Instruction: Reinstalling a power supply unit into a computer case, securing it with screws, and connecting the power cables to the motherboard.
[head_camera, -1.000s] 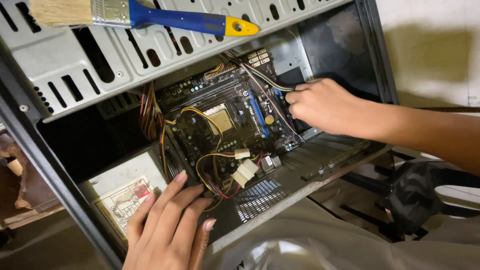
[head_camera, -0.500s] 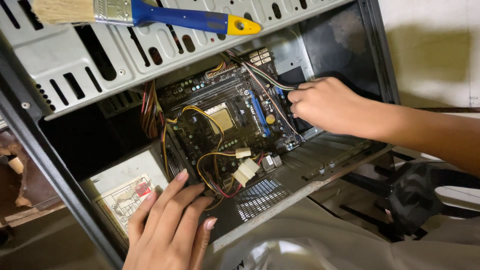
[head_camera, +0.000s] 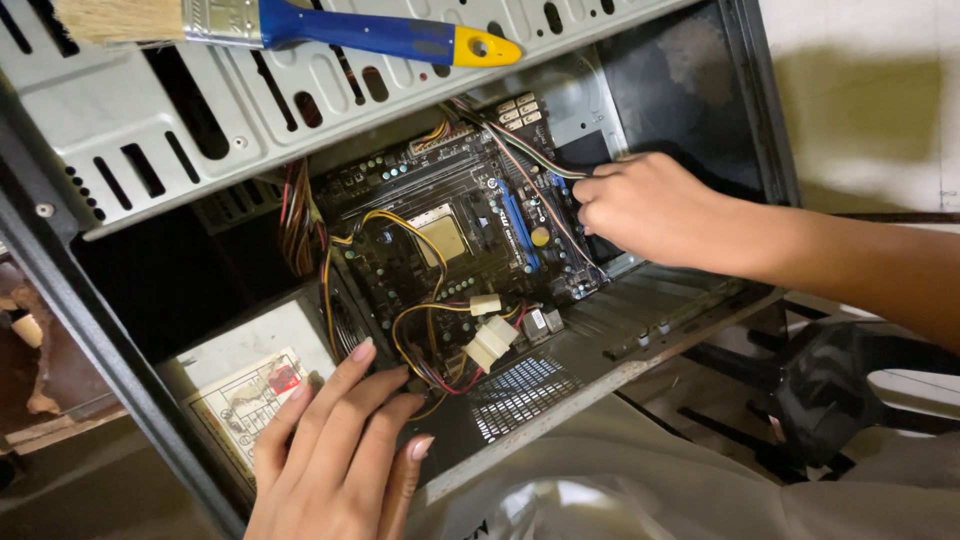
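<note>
Open computer case (head_camera: 150, 130): left hand (head_camera: 335, 455), fingers spread flat, steadies lower left; right hand (head_camera: 650, 205), pinched on cables (head_camera: 520, 140), works beside motherboard (head_camera: 450, 235).

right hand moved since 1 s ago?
Barely. The right hand stays at the right edge of the motherboard, fingertips by the thin wire bundle; no clear shift against the board.

The right hand (head_camera: 650, 215) reaches into an open computer case (head_camera: 150, 130), its curled fingers pinching a bundle of thin coloured wires (head_camera: 520, 145) beside the motherboard (head_camera: 450, 240). The left hand (head_camera: 335, 460) rests flat on the case's lower edge, fingertips touching yellow cables near white connectors (head_camera: 490, 340) and just beside the labelled power supply (head_camera: 245, 390). Above both hands, a blue-handled paintbrush (head_camera: 290, 25) lies on the grey drive cage.
</note>
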